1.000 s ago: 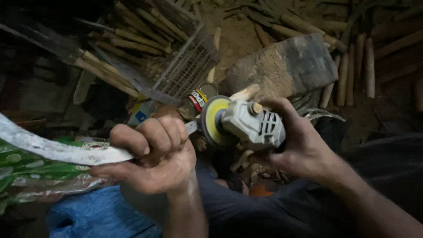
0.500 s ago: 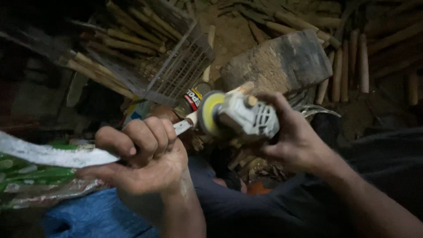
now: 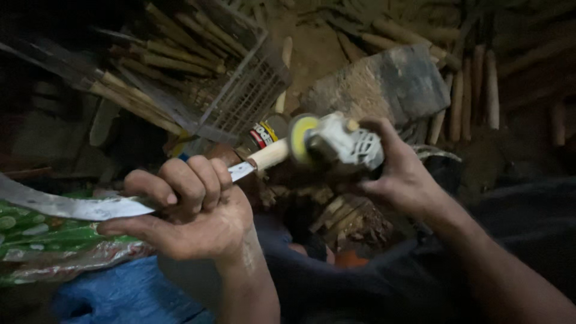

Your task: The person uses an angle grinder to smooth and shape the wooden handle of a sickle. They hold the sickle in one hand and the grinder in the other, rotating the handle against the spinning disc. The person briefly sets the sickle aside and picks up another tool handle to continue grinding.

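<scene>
My left hand (image 3: 186, 210) is closed around the flat steel blade (image 3: 66, 206) of a long curved knife, which runs out to the left edge. The knife's pale wooden handle (image 3: 268, 155) points right from my fist. My right hand (image 3: 402, 174) grips a grey angle grinder (image 3: 348, 144). Its yellow-ringed disc (image 3: 300, 138) touches the end of the wooden handle.
A metal wire crate (image 3: 240, 96) holding several wooden sticks lies behind. A grey stone block (image 3: 384, 84) sits at the back, with more wooden handles (image 3: 474, 90) scattered on the dirt floor. Green patterned plastic (image 3: 36, 240) and blue cloth (image 3: 120, 294) lie at lower left.
Both hands and the tools have shifted slightly up in view. The grinder disc has stayed against the knife's wooden handle, and the camera has come closer.
</scene>
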